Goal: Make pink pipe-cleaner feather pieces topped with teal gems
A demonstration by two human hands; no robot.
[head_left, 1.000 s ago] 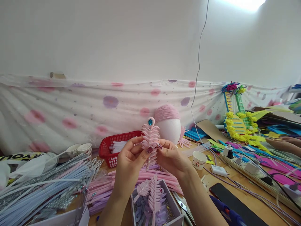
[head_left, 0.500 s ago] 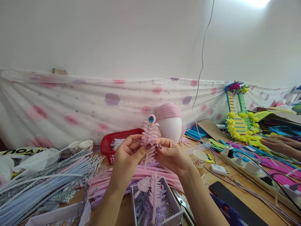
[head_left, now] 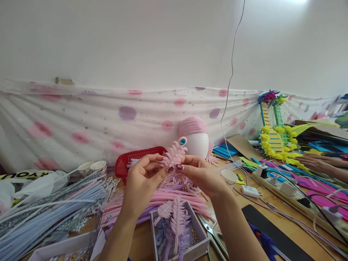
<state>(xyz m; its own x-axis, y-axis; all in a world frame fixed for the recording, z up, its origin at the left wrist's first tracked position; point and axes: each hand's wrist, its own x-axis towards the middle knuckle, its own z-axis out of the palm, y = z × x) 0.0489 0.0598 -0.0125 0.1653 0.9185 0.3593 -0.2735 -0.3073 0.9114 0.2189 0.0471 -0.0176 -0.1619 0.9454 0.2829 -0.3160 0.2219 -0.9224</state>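
Note:
Between both hands I hold a pink feather-shaped ornament (head_left: 174,154), with pearl beads along its spine and a blue gem at its tip. My left hand (head_left: 145,177) pinches it from the left with thumb and fingers. My right hand (head_left: 202,175) pinches it from the right, the two thumbs nearly meeting. The ornament tilts to the right, above bundles of pink pipe cleaners (head_left: 179,199). Below the hands stands a grey box (head_left: 199,250) with more pink and lilac feather shapes (head_left: 176,224) and loose beads.
Behind the hands are a red basket (head_left: 121,165) and a white foam head (head_left: 198,145) wrapped in pink. Scissors (head_left: 213,233), a phone (head_left: 272,232), a paper cup (head_left: 229,177) and a power strip (head_left: 285,192) lie to the right. A co-worker's hands (head_left: 315,163) rest at far right.
The feather ornament has tipped from upright to leaning right, its gem end lower and further right. My right thumb has moved left, closer to my left thumb.

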